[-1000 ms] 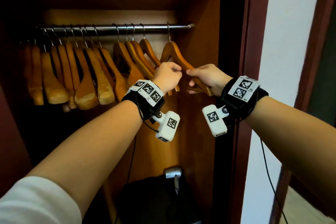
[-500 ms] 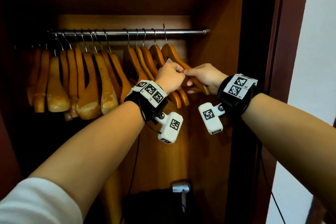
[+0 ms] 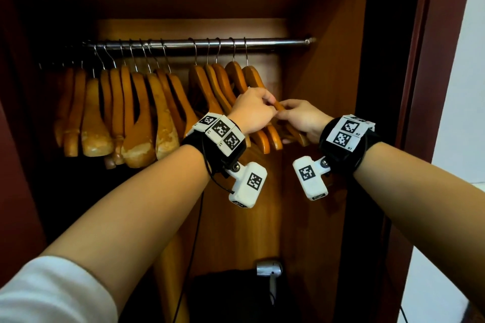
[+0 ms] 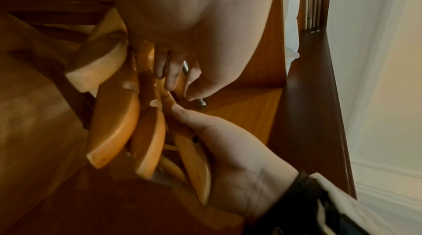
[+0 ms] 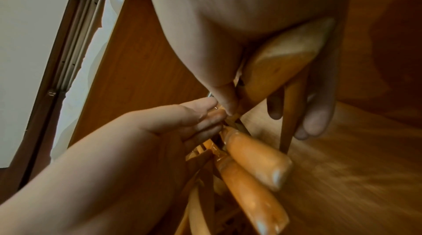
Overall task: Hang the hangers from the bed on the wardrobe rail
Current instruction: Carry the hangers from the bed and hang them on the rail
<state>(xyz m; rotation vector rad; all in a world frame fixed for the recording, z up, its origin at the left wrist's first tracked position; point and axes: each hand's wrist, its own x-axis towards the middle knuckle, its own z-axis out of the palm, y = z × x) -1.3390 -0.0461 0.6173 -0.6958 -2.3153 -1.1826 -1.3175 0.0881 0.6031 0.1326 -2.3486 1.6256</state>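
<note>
**Both hands on the rightmost hanger**

Where the head view looks into the wardrobe, my left hand (image 3: 253, 110) and right hand (image 3: 301, 119) meet on the rightmost hanger (image 3: 256, 81), hooked on the rail (image 3: 275, 41) beside the other hangers (image 3: 136, 113). From the left wrist, my left fingers (image 4: 170, 70) curl against its wood. From the right wrist, my right fingers (image 5: 315, 112) and thumb close round its arm.
</note>
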